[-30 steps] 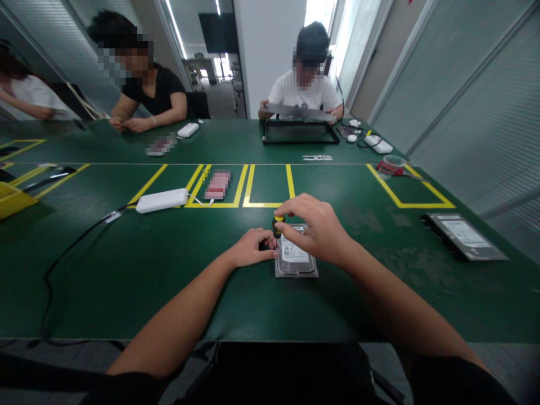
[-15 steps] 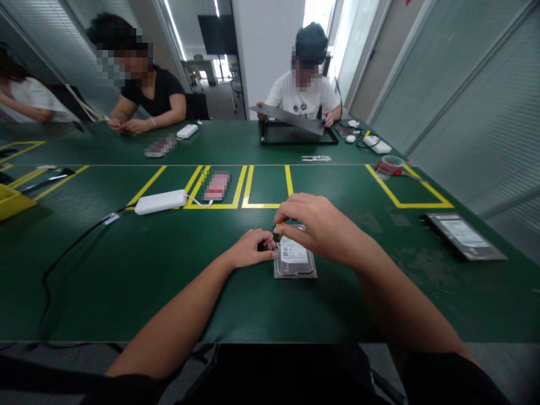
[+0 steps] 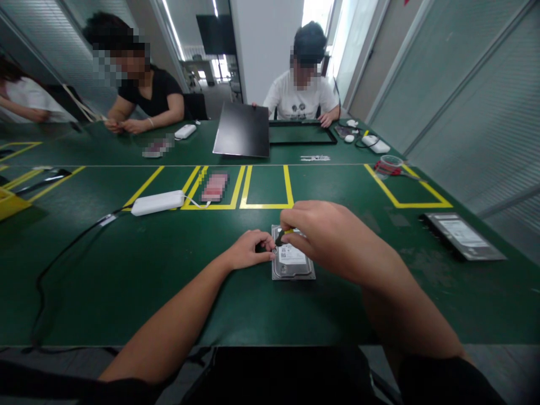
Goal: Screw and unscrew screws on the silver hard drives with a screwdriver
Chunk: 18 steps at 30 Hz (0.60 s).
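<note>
A silver hard drive point(image 3: 293, 270) with a white label lies flat on the green table in front of me. My left hand point(image 3: 252, 248) is at its left edge, thumb and curled fingers closed against the side. Over the drive's upper part, my right hand point(image 3: 320, 233) grips a screwdriver point(image 3: 280, 236) with a black and yellow handle. The tool leans, and its lower end points at the drive's left side near my left fingertips. Its tip is too small to make out, and my right hand covers the drive's upper right part.
To the right lies another hard drive point(image 3: 462, 236). Red-handled scissors point(image 3: 390, 167) lie by a clear round container. A white power strip point(image 3: 158, 203) with a black cable and a phone point(image 3: 215, 187) are at left. Across the table, a person handles a dark panel point(image 3: 242, 130) beside a black frame point(image 3: 304, 142).
My right hand has turned and shifted slightly right and down, tilting the screwdriver. My left hand stays at the drive. The person opposite has moved the panel leftward off the frame.
</note>
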Tool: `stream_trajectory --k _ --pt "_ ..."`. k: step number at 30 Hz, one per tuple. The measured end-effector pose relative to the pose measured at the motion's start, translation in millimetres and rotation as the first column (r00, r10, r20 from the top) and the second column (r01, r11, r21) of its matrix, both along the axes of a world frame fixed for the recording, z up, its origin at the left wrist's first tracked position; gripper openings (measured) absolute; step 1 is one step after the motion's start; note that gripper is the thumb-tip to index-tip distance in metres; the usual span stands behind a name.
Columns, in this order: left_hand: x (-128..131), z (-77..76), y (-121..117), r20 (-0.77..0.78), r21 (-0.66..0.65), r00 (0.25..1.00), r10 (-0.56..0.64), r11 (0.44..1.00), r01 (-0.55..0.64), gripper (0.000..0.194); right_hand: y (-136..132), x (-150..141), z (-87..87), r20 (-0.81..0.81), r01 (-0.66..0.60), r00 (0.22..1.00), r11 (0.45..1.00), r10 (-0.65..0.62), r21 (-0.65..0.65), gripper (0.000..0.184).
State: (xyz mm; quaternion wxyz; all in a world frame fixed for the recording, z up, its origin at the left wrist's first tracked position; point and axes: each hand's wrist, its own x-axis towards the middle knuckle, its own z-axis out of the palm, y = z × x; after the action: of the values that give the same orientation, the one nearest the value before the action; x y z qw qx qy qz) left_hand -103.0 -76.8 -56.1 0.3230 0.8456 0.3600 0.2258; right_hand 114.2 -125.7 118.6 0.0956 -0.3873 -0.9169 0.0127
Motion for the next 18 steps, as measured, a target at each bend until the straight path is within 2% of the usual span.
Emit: stream_trajectory --k 10,18 --pt "1 5.0 -1 -0.014 -0.004 1.000 -0.003 1.000 0.003 0.025 -3 1 -9.2 -0.043 0.072 0.997 0.992 -0.068 0.103 0.014" --pt "0 0.7 0 0.018 -0.014 1.000 0.006 1.000 -0.006 0.027 -9 1 -14.2 -0.097 0.071 0.993 0.995 -0.063 0.074 0.016"
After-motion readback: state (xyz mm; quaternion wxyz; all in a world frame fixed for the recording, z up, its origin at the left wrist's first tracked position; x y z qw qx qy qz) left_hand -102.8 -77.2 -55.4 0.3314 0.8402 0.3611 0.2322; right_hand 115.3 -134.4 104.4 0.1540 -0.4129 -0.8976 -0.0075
